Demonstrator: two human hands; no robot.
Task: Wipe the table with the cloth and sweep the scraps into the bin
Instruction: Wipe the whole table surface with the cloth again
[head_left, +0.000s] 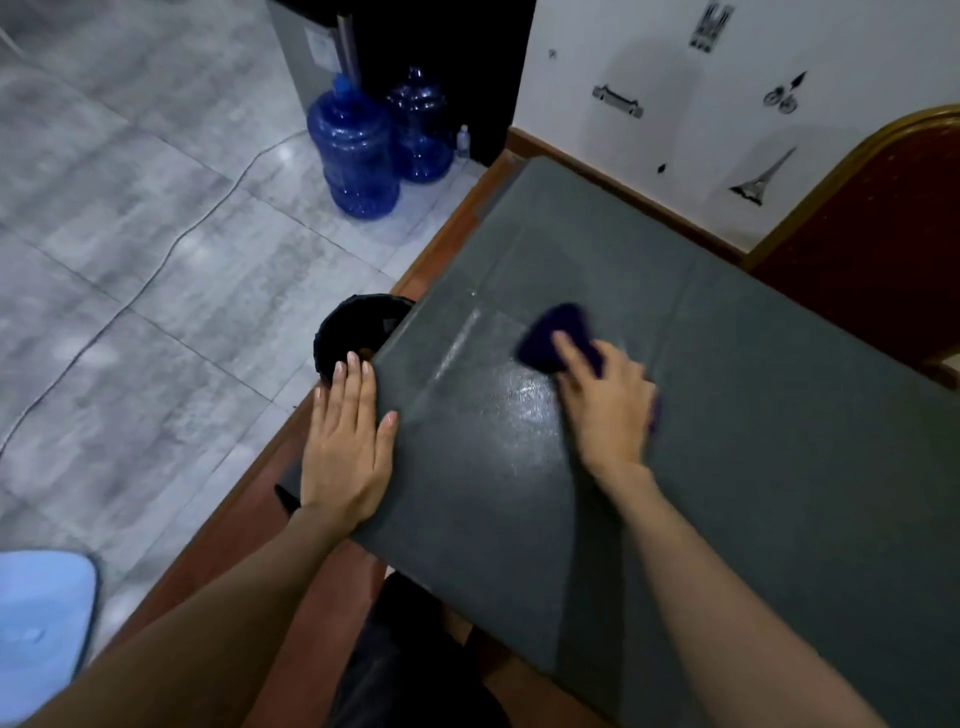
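- 2 hands of mine are at the grey table (727, 415): my left hand (345, 447) lies flat with straight fingers along its left edge, thumb on the top.
- My right hand (608, 405) presses the dark blue cloth (558, 332) onto the tabletop, fingers spread over it; the cloth is blurred, its long axis running away from me toward the far left.
- 1 black bin (358, 327) stands on the floor just beside the table's left edge, beyond my left fingertips.
- 2 blue water jugs (358, 145) stand together on the tiled floor.
- I can read no writing anywhere; the wall stickers (753, 182) are pictures only.
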